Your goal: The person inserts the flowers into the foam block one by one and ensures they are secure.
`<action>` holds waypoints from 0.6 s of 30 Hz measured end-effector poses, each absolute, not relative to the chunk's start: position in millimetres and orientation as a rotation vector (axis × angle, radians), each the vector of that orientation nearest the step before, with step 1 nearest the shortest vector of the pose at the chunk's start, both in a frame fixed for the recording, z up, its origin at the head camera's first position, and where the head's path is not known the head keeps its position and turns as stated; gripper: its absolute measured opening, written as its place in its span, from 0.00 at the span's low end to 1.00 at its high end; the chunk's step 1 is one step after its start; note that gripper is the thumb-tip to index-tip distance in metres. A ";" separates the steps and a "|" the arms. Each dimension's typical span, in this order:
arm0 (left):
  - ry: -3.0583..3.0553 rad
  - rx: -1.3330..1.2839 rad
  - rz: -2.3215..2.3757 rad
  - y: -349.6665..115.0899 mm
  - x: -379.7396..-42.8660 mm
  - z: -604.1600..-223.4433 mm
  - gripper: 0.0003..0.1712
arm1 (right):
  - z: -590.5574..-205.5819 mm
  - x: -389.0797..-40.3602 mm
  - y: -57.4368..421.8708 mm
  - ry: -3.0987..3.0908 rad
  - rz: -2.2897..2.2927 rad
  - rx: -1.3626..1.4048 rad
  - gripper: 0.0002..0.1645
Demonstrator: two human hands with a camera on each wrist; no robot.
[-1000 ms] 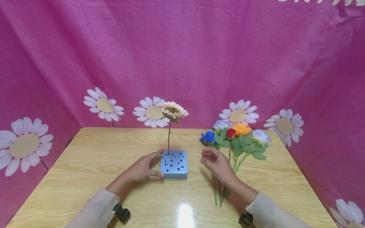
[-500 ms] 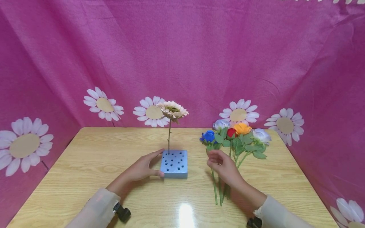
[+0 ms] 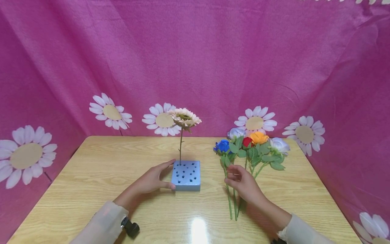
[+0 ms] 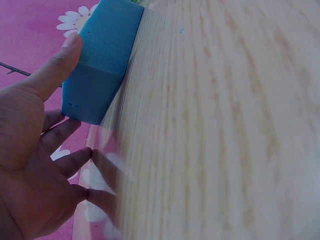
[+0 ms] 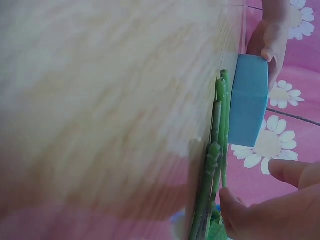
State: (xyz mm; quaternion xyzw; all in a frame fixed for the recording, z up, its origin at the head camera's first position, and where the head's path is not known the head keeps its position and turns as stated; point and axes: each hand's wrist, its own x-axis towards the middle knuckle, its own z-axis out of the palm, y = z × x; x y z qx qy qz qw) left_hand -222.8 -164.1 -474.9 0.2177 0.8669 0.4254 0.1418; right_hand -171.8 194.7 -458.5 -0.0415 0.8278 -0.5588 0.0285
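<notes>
My left hand (image 3: 148,181) holds a blue foam block (image 3: 186,174) by its left side, thumb at the near corner and fingers at the far one. The block's top is dotted with holes; a pale pink daisy-like flower (image 3: 184,119) stands upright in one at the back left. In the left wrist view the thumb (image 4: 67,52) lies against the foam. My right hand (image 3: 245,186) hovers over the green stems (image 3: 230,203) of the flowers on the right, fingers loosely bent. The right wrist view shows thumb and finger apart, one fingertip (image 5: 227,197) right at the stems (image 5: 215,135).
Beyond the right hand lie a blue rose (image 3: 222,146), a red flower (image 3: 247,142), an orange flower (image 3: 259,138) and pale lilac ones (image 3: 279,145), their leaves overlapping. A pink curtain (image 3: 195,67) printed with daisies surrounds the wooden table (image 3: 106,156).
My right hand has moved right and toward me, from beside the blue rose down along the stems. The left hand, the block and its standing flower have stayed in place.
</notes>
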 end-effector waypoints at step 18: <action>2.503 0.611 1.225 -164.3 -223.0 -474.7 0.62 | -461.6 -168.2 193.2 2.571 -1.601 -0.064 0.42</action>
